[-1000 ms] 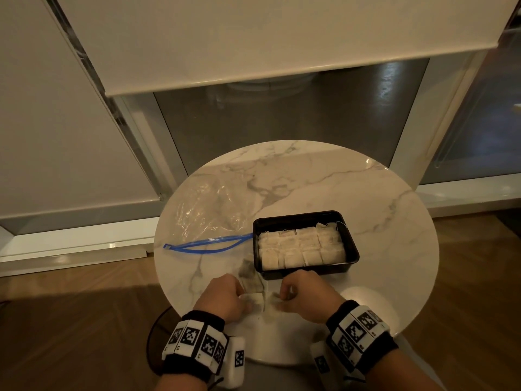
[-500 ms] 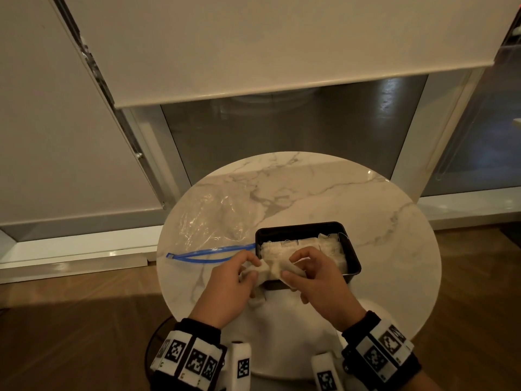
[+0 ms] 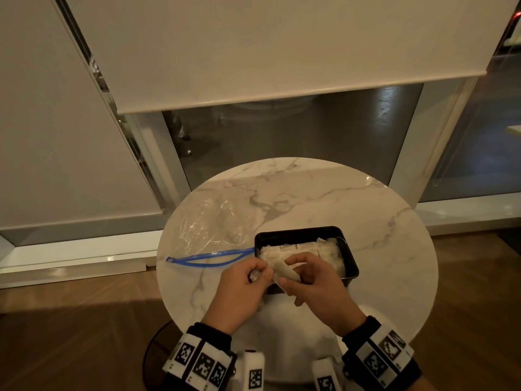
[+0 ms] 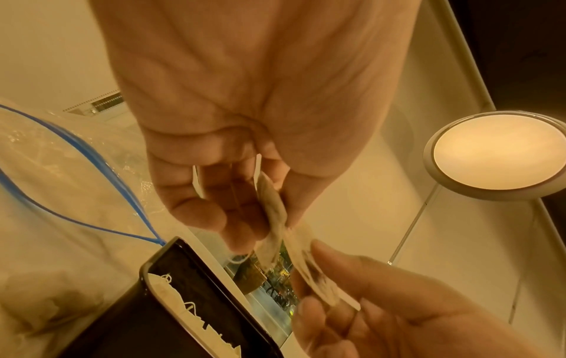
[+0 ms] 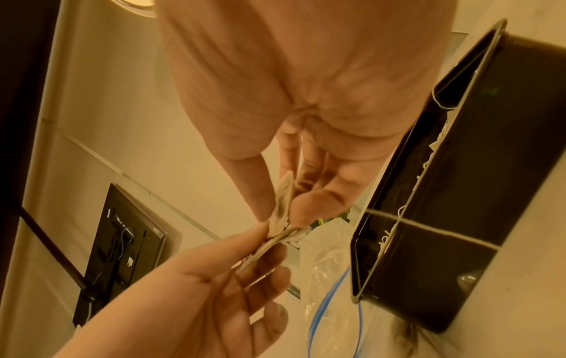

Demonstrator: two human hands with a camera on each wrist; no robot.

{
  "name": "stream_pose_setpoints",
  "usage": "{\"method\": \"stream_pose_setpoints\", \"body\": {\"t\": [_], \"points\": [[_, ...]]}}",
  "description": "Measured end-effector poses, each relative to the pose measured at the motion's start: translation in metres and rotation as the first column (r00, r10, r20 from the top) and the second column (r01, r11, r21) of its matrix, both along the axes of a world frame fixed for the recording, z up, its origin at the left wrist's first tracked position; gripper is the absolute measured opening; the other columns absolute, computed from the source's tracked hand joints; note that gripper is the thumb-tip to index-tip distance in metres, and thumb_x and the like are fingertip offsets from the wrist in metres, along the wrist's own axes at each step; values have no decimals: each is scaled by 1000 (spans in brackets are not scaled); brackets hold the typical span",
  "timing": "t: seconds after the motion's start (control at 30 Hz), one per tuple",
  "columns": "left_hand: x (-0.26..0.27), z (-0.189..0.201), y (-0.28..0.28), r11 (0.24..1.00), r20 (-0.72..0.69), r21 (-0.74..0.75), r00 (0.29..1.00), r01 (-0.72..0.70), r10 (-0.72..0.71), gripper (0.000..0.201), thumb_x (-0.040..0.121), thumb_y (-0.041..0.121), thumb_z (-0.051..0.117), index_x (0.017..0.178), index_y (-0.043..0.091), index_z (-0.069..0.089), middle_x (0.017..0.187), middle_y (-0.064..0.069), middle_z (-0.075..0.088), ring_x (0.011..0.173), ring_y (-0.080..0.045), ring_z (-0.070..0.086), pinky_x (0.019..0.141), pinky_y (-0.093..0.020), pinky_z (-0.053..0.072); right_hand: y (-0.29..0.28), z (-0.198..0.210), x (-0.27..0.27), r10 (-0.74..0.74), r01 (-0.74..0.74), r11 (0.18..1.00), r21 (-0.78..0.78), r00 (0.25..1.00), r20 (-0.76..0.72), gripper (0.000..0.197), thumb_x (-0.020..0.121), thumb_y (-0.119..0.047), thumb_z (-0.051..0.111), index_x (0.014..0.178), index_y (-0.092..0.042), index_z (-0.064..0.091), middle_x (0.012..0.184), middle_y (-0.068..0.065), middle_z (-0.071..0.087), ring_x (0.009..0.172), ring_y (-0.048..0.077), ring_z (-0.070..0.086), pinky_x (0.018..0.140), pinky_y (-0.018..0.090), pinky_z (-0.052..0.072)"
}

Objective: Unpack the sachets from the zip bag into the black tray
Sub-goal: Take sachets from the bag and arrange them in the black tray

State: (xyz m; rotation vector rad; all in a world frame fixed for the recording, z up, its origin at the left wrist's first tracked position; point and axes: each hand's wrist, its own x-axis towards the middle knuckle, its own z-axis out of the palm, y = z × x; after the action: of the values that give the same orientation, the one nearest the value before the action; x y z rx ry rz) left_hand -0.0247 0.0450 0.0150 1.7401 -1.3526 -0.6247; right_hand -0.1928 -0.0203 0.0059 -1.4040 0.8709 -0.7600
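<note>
The black tray [image 3: 296, 230] stands on the round marble table, holding several pale sachets [image 3: 324, 249] in rows. Both hands hover over its near-left corner. My left hand [image 3: 260, 270] pinches one sachet [image 4: 272, 210] between thumb and fingers. A second sachet [image 3: 284, 270] is pinched in my right hand [image 3: 290, 273], and the two sachets touch at their ends [image 5: 283, 201]. Left of the tray lies the clear zip bag [image 3: 214, 227], flat and crumpled, with its blue zipper [image 3: 208, 256] gaping open toward the tray.
The marble table [image 3: 366, 221] is small, and its near edge lies just below my wrists. Beyond it are wooden floor [image 3: 70, 334], a glass window [image 3: 282, 136] and a lowered roller blind [image 3: 225, 52].
Both hands rose from the table's near edge with the sachets and moved forward to the tray's near-left corner. The tray and bag stayed put.
</note>
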Motion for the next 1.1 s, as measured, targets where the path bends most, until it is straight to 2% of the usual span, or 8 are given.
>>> {"method": "stream_pose_setpoints", "body": {"t": [0.1,0.23,0.5,0.63,0.77,0.9,1.03,1.1], "points": [[3,3,1,998,-59,-21,997,-59,57,12,97,30,62,94,27,73,84,9,70,79,-4,64,71,-18,53,-3,2,-5,-21,21,999,26,1000,18,16,87,-9,74,101,-14,68,75,2,72,69,16,67,60,30,54],[6,4,1,996,-114,-32,990,-84,80,13,98,27,61,92,26,72,80,8,70,76,-3,64,68,-18,51,-6,4,-10,-47,47,999,27,999,-2,4,88,-7,72,89,-10,73,77,6,73,69,18,66,59,29,54],[2,5,2,994,-122,-37,988,-99,94,13,99,29,60,95,28,72,85,8,71,78,0,64,68,-15,51,-5,7,-12,-6,8,1000,20,998,-65,6,91,-12,69,87,-9,73,78,7,74,69,14,64,61,27,51],[3,5,2,985,-111,-54,982,-163,156,16,99,37,57,98,28,70,87,9,71,79,1,63,66,-9,47,-10,11,-20,-33,25,998,-52,986,-164,10,92,-15,68,83,-14,73,78,3,73,70,10,65,63,19,52],[5,4,2,982,-50,-47,983,-181,179,13,99,35,58,102,29,69,94,12,70,86,2,63,70,-9,46,-17,20,-32,-38,-149,945,-292,834,-550,13,92,-28,66,80,-27,69,76,-7,70,73,6,65,64,16,47],[2,4,2,988,-68,-42,987,-146,143,11,100,34,57,103,32,67,96,13,69,85,7,60,71,-6,45,-21,33,-41,208,-264,960,-98,899,-385,12,92,-25,68,82,-19,72,77,-4,71,69,5,61,66,18,49],[0,2,0,992,-18,-36,993,-121,120,14,100,37,55,107,34,67,99,14,69,87,7,60,72,-9,45,-25,30,-43,21,-300,916,-266,698,-715,13,94,-32,65,82,-28,65,80,-10,65,75,3,60,65,14,43],[-2,2,0,997,14,-28,997,-71,71,20,100,38,54,113,32,68,104,15,68,91,7,58,76,-7,46,-22,32,-42,103,-337,921,-198,697,-710,9,95,-30,63,86,-30,65,85,-12,64,78,3,60,67,15,44]]}}
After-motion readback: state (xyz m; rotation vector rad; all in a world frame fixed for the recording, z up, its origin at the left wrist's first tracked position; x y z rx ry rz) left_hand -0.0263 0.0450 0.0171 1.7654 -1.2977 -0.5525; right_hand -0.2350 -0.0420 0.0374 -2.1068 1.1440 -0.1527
